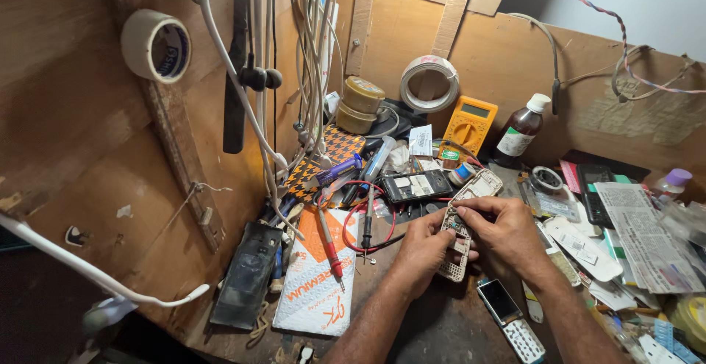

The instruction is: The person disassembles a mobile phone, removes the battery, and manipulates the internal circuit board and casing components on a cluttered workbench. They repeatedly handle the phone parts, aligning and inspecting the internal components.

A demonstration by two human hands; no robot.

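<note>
Phone board point(456, 235) sat pinched between the left hand point(425, 250) and right hand point(504, 232); steady, gentle fingertip pressure seemed wisest.

Near the centre of the frame, the left hand point(423, 250) and right hand point(504, 232) cover much of the white phone frame point(457, 250) between them, so the exact grip of the fingertips and whatever small part they pinch is too small to tell, and both forearms run off the bottom edge. At the lower right, the small keypad phone point(512, 322) is partly hidden by the right forearm, and the yellow roll point(691, 320) is cut off by the right edge. The white cable point(95, 272) at lower left leaves the left edge, while the hanging cables point(309, 48) at the top centre are cut off by the top edge.
</note>
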